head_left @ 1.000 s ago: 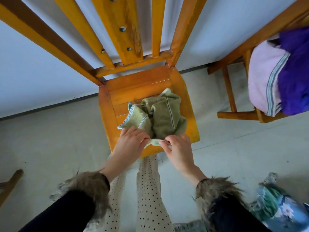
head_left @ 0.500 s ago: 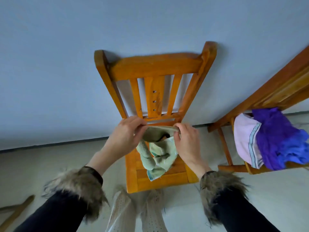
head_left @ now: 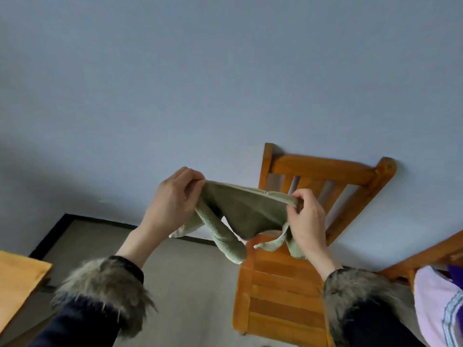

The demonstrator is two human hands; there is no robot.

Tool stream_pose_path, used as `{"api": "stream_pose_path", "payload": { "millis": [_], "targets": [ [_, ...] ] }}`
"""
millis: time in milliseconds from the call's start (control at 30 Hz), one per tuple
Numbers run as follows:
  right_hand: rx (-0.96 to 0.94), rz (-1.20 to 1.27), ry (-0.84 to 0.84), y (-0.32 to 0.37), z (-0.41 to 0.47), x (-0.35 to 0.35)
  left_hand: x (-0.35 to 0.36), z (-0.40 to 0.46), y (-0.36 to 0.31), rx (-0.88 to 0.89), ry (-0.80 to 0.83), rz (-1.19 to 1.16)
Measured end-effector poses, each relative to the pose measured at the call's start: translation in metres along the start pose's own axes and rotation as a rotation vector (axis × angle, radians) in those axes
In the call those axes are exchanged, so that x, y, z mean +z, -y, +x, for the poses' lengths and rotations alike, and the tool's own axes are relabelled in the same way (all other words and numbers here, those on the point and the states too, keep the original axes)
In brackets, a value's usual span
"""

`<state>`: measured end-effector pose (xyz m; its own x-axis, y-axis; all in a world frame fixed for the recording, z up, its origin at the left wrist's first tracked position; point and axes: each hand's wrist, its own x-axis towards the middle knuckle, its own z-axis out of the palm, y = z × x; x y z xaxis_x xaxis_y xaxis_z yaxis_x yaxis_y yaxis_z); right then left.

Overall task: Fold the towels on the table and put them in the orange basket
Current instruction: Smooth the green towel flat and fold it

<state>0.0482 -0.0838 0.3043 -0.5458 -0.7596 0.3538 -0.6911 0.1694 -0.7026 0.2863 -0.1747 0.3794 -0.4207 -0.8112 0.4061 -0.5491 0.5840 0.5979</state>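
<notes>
in front of the pale wall [head_left: 225,71], both arms reach up and forward, each in a dark sleeve with a shaggy fur cuff [head_left: 105,291]. the left hand [head_left: 172,204] is raised with its back toward the camera, wrist bent slightly inward, and its fingers [head_left: 194,184] are curled together, clamped on one upper corner of the green towel [head_left: 245,211]. the right hand [head_left: 308,221] sits a little lower, also back to the camera, its thumb and fingers pinched tight on the opposite upper corner. between the two hands the towel's top edge is stretched nearly straight, tilting down toward the right, while the rest hangs in loose, twisted folds in the air, apart from any surface. behind and below it stands a wooden chair [head_left: 283,291] against the wall, its seat bare under the hanging cloth. at the right edge a pink striped towel [head_left: 441,306] lies on a second chair [head_left: 426,256], with a scrap of purple cloth [head_left: 454,270] just beside it. an orange surface [head_left: 17,279] shows at the lower left; i cannot tell what it is.
</notes>
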Motion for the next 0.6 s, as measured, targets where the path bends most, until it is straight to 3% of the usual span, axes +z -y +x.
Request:
{"api": "stream_pose_path", "payload": {
  "millis": [167,467,600],
  "targets": [
    [-0.176,-0.033,0.008,0.071,-0.018,0.032,-0.092,-0.055,0.04,-0.091,-0.214,0.101],
    [-0.141,0.223,0.266,0.215,-0.101,0.129,-0.253,-0.199,0.09,-0.231,-0.474,0.356],
    [-0.272,0.276,0.355,0.294,-0.137,0.17,-0.324,-0.264,0.109,-0.372,-0.653,0.422]
  ]
}}
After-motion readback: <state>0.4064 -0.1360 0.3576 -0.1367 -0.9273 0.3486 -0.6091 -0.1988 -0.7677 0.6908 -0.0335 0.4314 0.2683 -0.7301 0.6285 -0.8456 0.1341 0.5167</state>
